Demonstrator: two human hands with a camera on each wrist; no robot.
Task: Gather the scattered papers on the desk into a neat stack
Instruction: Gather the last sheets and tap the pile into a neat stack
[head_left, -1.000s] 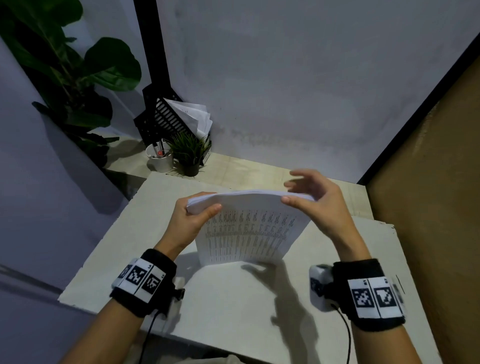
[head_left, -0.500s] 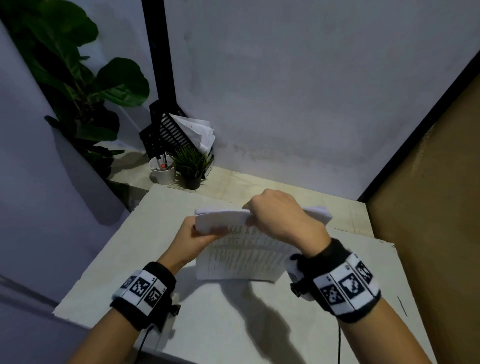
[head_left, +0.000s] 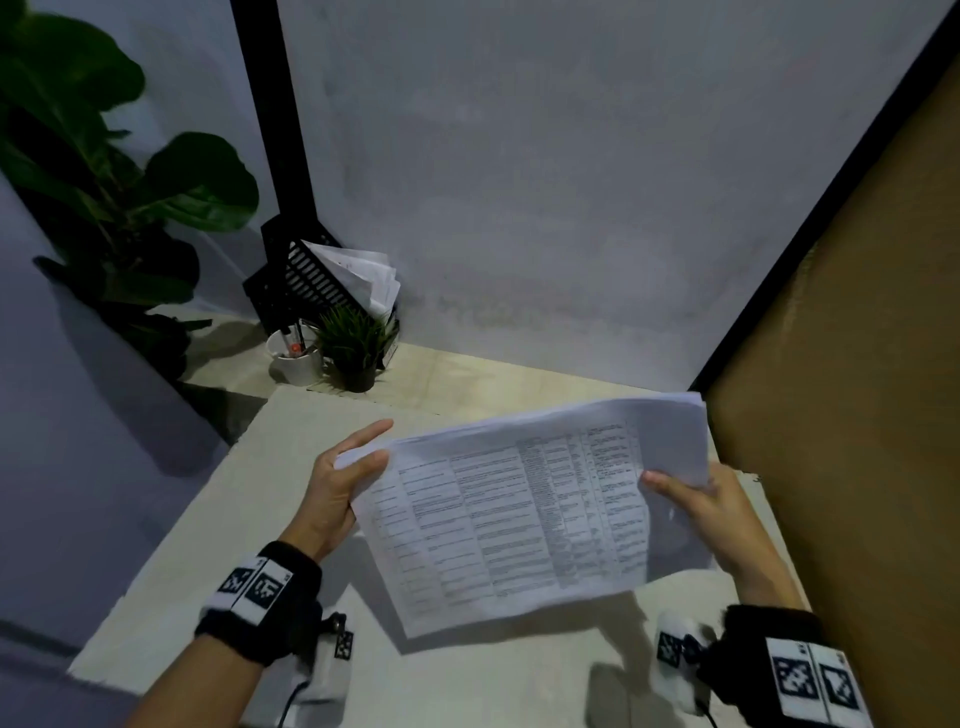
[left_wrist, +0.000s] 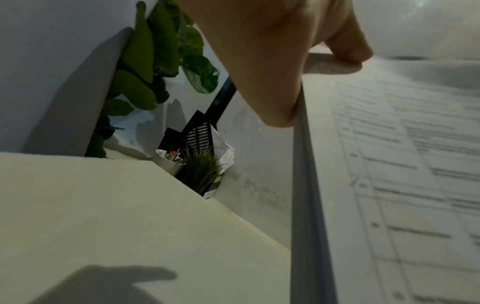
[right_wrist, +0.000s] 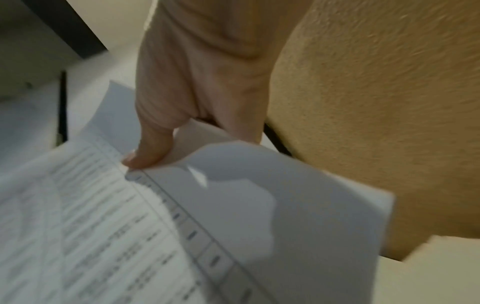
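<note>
Paper stack (head_left: 524, 514) held above desk (head_left: 249, 525), centre-right of head frame. Left hand (head_left: 337, 488) pinches its left edge w/ thumb on top; right hand (head_left: 701, 506) grips the right edge.

Risk: sheets look fanned at upper right, could slide out if either grip eases.

Underside fingers hidden; text too blurred to read.

I see a small office corner. A pale surface (head_left: 467, 675) stands against a grey wall. In the far corner there is a black file holder (head_left: 306, 283) with loose sheets, a white cup (head_left: 296, 358) with pens, and a small potted plant (head_left: 356, 348). A big leafy plant (head_left: 104, 171) stands beside. The papers (head_left: 519, 509) carry printed tables.
</note>
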